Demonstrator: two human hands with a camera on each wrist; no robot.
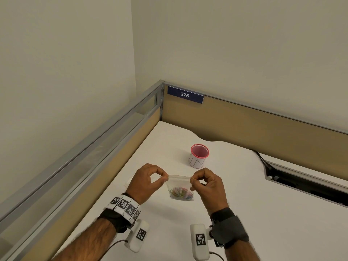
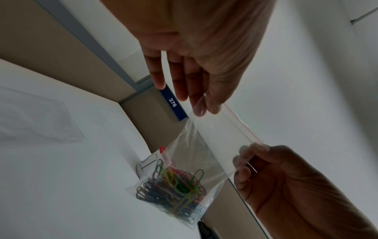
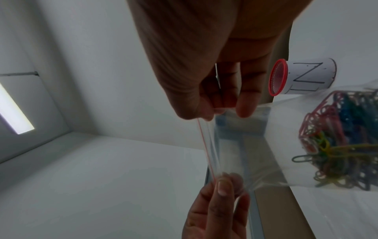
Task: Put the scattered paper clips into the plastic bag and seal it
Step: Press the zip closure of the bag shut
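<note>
A small clear zip bag [image 1: 178,185] hangs just above the white table [image 1: 263,223], with several coloured paper clips [image 1: 181,194] heaped at its bottom. My left hand [image 1: 165,177] pinches the bag's top left corner and my right hand [image 1: 192,179] pinches the top right corner. The top edge with its thin red line [image 3: 204,142] is stretched straight between the two pinches. In the left wrist view the left hand [image 2: 204,110] and right hand [image 2: 245,155] hold the bag [image 2: 214,145] over the clips [image 2: 175,189]. No loose clips show on the table.
A red mesh cup [image 1: 199,155] wrapped in a paper label stands behind the bag. A second clear bag [image 1: 129,182] lies flat left of my left hand. Tan partition walls [image 1: 244,125] close the desk's back and left. A cable slot [image 1: 301,183] runs at the right.
</note>
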